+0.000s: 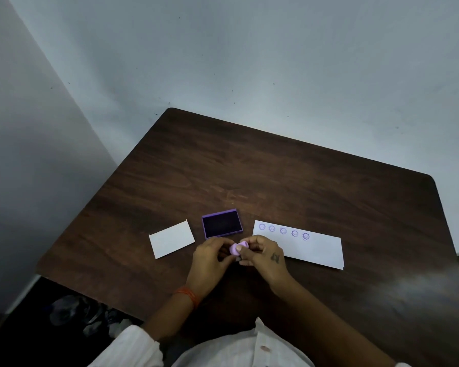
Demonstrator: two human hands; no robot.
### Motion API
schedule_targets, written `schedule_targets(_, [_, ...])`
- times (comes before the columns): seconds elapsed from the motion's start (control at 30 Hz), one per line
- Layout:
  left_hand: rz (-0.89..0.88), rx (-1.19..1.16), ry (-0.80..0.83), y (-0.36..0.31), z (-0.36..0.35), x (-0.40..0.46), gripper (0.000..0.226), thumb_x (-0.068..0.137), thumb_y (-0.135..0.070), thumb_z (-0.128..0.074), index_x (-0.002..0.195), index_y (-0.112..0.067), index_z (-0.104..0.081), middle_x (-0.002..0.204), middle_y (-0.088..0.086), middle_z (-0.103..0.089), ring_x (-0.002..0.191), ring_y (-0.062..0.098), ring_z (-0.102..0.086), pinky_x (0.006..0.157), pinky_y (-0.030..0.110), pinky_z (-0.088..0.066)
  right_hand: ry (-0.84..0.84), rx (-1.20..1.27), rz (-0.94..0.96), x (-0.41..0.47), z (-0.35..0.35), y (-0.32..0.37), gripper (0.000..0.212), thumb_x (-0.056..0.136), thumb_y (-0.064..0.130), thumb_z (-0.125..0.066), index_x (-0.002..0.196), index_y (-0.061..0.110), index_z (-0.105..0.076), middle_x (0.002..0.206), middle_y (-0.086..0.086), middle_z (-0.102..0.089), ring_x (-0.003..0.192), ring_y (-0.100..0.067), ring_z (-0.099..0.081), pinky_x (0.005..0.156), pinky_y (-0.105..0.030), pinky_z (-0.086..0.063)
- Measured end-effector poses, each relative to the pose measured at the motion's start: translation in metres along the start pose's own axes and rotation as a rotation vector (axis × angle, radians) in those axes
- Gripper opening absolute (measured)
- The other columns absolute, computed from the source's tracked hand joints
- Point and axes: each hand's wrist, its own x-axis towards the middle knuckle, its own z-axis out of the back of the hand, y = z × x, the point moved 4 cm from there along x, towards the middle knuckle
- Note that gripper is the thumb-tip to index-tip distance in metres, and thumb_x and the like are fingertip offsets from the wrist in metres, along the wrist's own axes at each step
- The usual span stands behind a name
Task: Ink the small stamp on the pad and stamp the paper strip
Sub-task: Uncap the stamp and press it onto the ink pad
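A small lilac stamp (236, 247) is held between both hands just above the table, near its front middle. My left hand (210, 256) grips it from the left and my right hand (264, 252) pinches it from the right. Just behind the hands lies the open purple ink pad (221, 223) with its dark inked face up. To the right lies the white paper strip (316, 249), carrying a row of several purple round prints along its far edge. The stamp's face is hidden by my fingers.
A white lid or card (171, 238) lies to the left of the ink pad. Everything rests on a dark wooden table (276, 176) set against a pale wall. Dark floor with some clutter shows at the lower left.
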Motion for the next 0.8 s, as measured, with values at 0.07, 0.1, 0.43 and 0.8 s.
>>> schedule_targets(0.07, [-0.005,-0.009,0.0,-0.001,0.001,0.0,0.024,0.075,-0.024,-0.074,0.098,-0.021,-0.068,0.095,-0.003,-0.069,0.082,0.002,-0.062,0.072,0.004,-0.047,-0.012,0.003,-0.017,0.001,0.001,0.001,0.011,0.08,0.014,-0.068,0.092,0.014,-0.067,0.087,-0.008,-0.073,0.074,-0.015,-0.072,0.067,-0.022,-0.059])
schedule_targets(0.1, [-0.006,-0.016,0.003,-0.001,0.001,0.001,0.024,0.075,-0.024,-0.074,0.098,-0.021,-0.068,0.095,-0.003,-0.07,0.082,0.002,-0.063,0.073,0.005,-0.048,-0.017,0.005,-0.028,0.001,0.002,0.002,0.011,0.081,0.014,-0.067,0.092,0.014,-0.068,0.087,-0.008,-0.073,0.074,-0.014,-0.071,0.066,-0.021,-0.058])
schedule_targets(0.43, [0.003,-0.022,0.055,0.004,0.002,0.001,0.027,0.074,-0.027,-0.075,0.1,-0.023,-0.07,0.096,-0.005,-0.073,0.084,0.001,-0.065,0.078,0.012,-0.051,0.063,0.015,-0.087,0.002,0.005,0.002,0.014,0.08,0.013,-0.068,0.093,0.016,-0.067,0.093,-0.007,-0.072,0.087,-0.019,-0.069,0.076,-0.025,-0.057])
schedule_targets(0.8, [0.115,-0.126,0.071,0.013,-0.001,0.0,0.029,0.07,-0.019,-0.078,0.097,-0.025,-0.069,0.094,-0.01,-0.071,0.084,-0.007,-0.064,0.075,0.002,-0.047,0.069,0.707,-0.474,0.007,0.017,0.001,0.018,0.084,-0.001,-0.057,0.079,0.004,-0.074,0.082,-0.011,-0.076,0.073,-0.015,-0.07,0.057,-0.023,-0.058])
